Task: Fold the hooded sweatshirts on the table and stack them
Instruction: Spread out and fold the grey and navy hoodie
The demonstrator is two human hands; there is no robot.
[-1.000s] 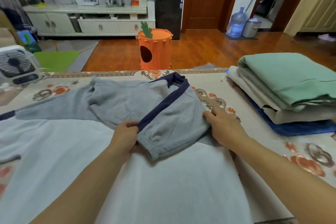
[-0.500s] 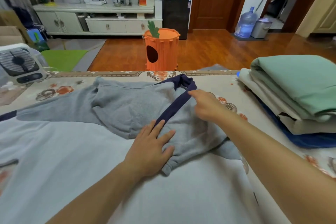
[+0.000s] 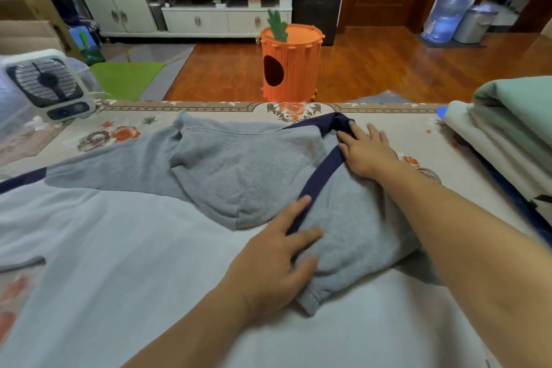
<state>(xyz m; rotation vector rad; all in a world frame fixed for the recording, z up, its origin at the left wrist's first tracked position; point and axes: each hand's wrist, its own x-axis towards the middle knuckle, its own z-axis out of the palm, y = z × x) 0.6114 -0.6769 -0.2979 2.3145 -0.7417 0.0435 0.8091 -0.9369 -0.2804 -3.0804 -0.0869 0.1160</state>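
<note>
Grey fleece fills the middle of the table (image 3: 209, 112): a hooded sweatshirt (image 3: 149, 263) is spread flat, its pale body toward six o'clock and its hood (image 3: 239, 170) toward twelve. One sleeve (image 3: 352, 218), edged with a navy stripe, is laid back across the chest, its cuff pointing toward six o'clock. The other sleeve (image 3: 104, 170) is stretched out toward nine o'clock, unfolded. The long axis of the garment is judged to run from six to twelve o'clock, with the folded sleeve lying slightly slanted along it.

The left hand (image 3: 274, 266) is pressed on the sleeve near the cuff, fingers straight and spread, nothing being gripped. The right hand (image 3: 367, 149) is laid flat at the shoulder end of the stripe, fingers extended and splayed.

At three o'clock a stack of folded garments (image 3: 513, 134) is seen, a green one on top, so part of the work appears done. For this sweatshirt only the first sleeve fold is made; the second sleeve, the hood, the body folds and the stacking are judged to remain.
</note>
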